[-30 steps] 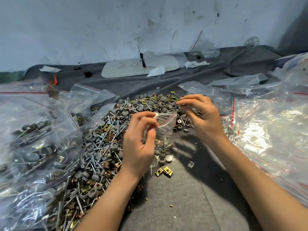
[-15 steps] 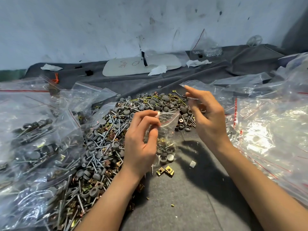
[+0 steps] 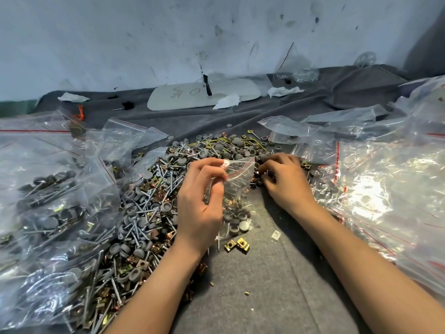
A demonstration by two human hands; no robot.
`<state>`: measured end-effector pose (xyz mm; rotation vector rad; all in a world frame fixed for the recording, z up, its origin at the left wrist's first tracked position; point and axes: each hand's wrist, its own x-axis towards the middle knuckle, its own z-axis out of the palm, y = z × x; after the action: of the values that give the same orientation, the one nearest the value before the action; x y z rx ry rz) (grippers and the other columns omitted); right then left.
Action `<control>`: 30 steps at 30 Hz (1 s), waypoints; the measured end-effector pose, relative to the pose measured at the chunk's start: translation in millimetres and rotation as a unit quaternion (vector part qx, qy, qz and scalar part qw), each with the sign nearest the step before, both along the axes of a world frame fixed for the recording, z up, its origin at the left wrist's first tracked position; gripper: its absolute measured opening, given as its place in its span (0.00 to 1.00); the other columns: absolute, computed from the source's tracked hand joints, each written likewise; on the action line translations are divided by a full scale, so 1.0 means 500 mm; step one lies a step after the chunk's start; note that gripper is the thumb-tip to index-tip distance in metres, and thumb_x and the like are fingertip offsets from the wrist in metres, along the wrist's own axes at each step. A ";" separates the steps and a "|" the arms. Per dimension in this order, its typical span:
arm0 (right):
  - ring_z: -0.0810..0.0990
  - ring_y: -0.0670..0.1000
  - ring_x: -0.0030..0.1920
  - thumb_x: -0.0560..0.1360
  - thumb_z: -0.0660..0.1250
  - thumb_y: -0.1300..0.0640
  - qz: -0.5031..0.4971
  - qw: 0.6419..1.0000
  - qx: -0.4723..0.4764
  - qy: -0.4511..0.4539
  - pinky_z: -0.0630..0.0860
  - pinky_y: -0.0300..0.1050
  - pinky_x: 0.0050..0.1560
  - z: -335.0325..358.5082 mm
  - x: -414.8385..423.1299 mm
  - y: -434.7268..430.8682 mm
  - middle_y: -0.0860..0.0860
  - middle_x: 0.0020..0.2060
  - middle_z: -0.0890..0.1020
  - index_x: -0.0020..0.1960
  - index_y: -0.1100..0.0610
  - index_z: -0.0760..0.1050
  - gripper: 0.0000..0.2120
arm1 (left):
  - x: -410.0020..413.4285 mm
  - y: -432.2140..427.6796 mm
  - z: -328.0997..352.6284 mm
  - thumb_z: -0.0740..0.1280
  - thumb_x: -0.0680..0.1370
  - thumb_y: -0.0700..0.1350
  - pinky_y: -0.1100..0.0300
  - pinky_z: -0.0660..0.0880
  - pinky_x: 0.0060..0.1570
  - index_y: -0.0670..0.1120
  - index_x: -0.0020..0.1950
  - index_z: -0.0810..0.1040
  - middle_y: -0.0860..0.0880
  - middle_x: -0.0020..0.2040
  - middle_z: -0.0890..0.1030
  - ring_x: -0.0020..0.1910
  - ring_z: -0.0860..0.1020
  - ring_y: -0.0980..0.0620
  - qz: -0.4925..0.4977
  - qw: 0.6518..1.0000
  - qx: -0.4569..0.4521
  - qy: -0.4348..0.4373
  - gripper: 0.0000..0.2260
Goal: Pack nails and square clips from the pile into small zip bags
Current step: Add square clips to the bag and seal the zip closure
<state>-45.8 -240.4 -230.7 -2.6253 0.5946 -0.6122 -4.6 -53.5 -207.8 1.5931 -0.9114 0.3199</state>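
**Packing in progress:** A person's left hand pinches the rim of a zip bag between thumb and curled fingers. It holds the mouth open at the near edge of the pile of nails, clips and grey caps. The bag's bottom rests on the cloth. Caps and a few brassy pieces show through the plastic low down, while the upper part looks unfilled, so this bag seems only partly loaded.

The right hand lies knuckles-up just beside the bag's mouth, its fingers curled down into the pile's right edge. Whether they have anything between them cannot be told.

On the left, filled bags lie heaped against the pile, a sign that a fair share of the packing is done. On the right, a drift of empty bags waits. The pile is large, so much of the job appears to be left. Two loose clips lie on the cloth just beside the bag's bottom.
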 end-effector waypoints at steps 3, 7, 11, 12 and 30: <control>0.62 0.55 0.69 0.77 0.65 0.56 -0.003 0.999 -0.018 0.027 0.62 0.52 0.67 -0.003 0.001 0.000 0.49 0.67 0.72 0.61 0.52 0.77 0.13 | -0.001 -0.001 0.000 0.61 0.75 0.35 0.47 0.78 0.51 0.44 0.45 0.76 0.51 0.53 0.76 0.54 0.76 0.53 0.000 1.000 0.002 0.002 0.06; 0.61 0.56 0.70 0.78 0.64 0.56 -0.005 0.999 -0.026 0.041 0.63 0.54 0.68 -0.002 0.001 -0.005 0.48 0.69 0.70 0.63 0.51 0.76 0.15 | -0.002 -0.001 -0.001 0.61 0.75 0.35 0.51 0.78 0.52 0.44 0.45 0.76 0.50 0.53 0.76 0.54 0.76 0.54 0.002 1.000 0.003 -0.001 0.06; 0.62 0.55 0.69 0.77 0.66 0.55 -0.001 0.999 -0.022 0.025 0.65 0.54 0.66 -0.002 0.003 -0.005 0.48 0.67 0.72 0.60 0.51 0.78 0.12 | -0.001 -0.001 -0.001 0.61 0.75 0.35 0.53 0.77 0.52 0.44 0.45 0.76 0.49 0.52 0.76 0.54 0.76 0.55 0.007 1.000 0.007 -0.004 0.06; 0.62 0.55 0.69 0.77 0.66 0.55 0.000 0.999 -0.024 0.022 0.65 0.53 0.66 -0.002 0.003 -0.005 0.49 0.67 0.72 0.59 0.52 0.78 0.12 | 0.000 -0.001 -0.002 0.61 0.75 0.35 0.53 0.77 0.52 0.44 0.45 0.76 0.49 0.52 0.76 0.54 0.76 0.55 0.006 1.000 0.007 -0.002 0.06; 0.75 0.56 0.56 0.75 0.68 0.61 0.044 0.949 0.031 -0.310 0.71 0.46 0.58 0.060 -0.022 0.036 0.56 0.52 0.79 0.49 0.63 0.80 0.06 | 0.001 0.000 -0.003 0.60 0.75 0.38 0.58 0.76 0.52 0.42 0.45 0.77 0.48 0.53 0.76 0.54 0.76 0.54 0.004 1.000 0.023 -0.002 0.06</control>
<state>-56.7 -222.5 -201.0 -2.1996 0.2869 -1.2881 -4.2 -53.7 -209.2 1.6392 -0.9205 0.3095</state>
